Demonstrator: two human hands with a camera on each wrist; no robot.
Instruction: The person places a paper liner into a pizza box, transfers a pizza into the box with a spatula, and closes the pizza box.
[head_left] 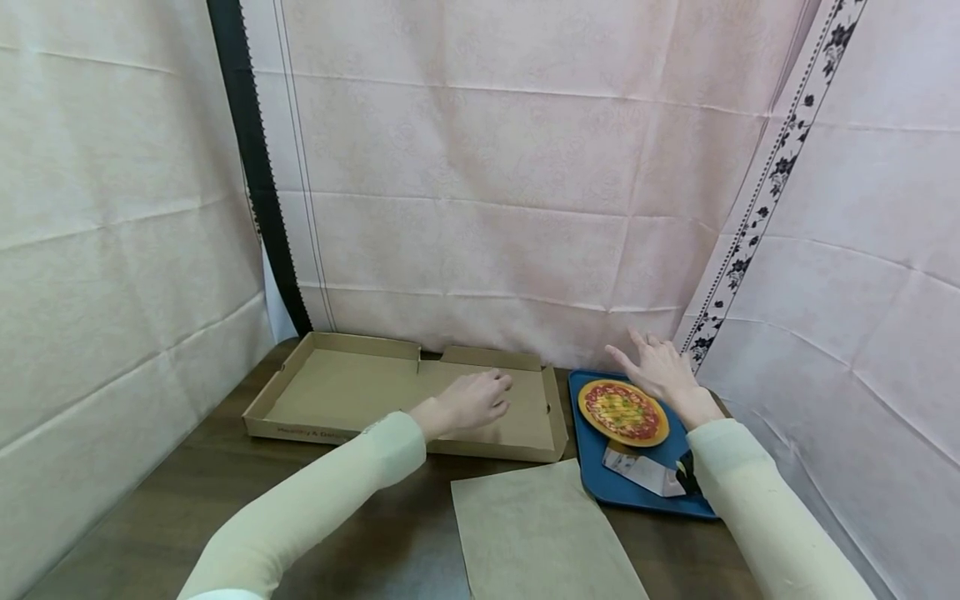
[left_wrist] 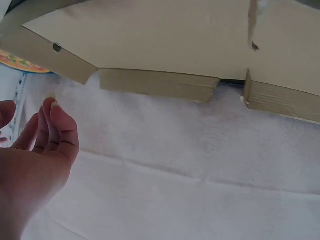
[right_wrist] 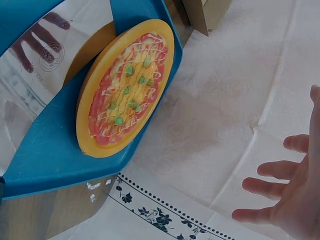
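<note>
An open cardboard pizza box [head_left: 345, 387] lies flat at the back left, lid and base spread out. Over its right half hangs my left hand [head_left: 471, 402], fingers loosely bent around nothing; bent fingers [left_wrist: 56, 122] also show in the left wrist view. A toy-like pizza [head_left: 624, 412] with an orange crust and red and green topping sits at the back of a blue tray [head_left: 592, 475]. My right hand [head_left: 660, 367] is raised beside the pizza, fingers spread and holding nothing. Spread fingers [right_wrist: 265, 187] appear apart from the pizza in the right wrist view.
A sheet of brown paper [head_left: 536, 533] lies in front, its corner close to the tray. On the tray are a printed paper piece [head_left: 641, 471] and a black item [head_left: 684, 473] partly behind the right sleeve. Pale cloth [head_left: 480, 167] hangs around the dark wooden table [head_left: 180, 492].
</note>
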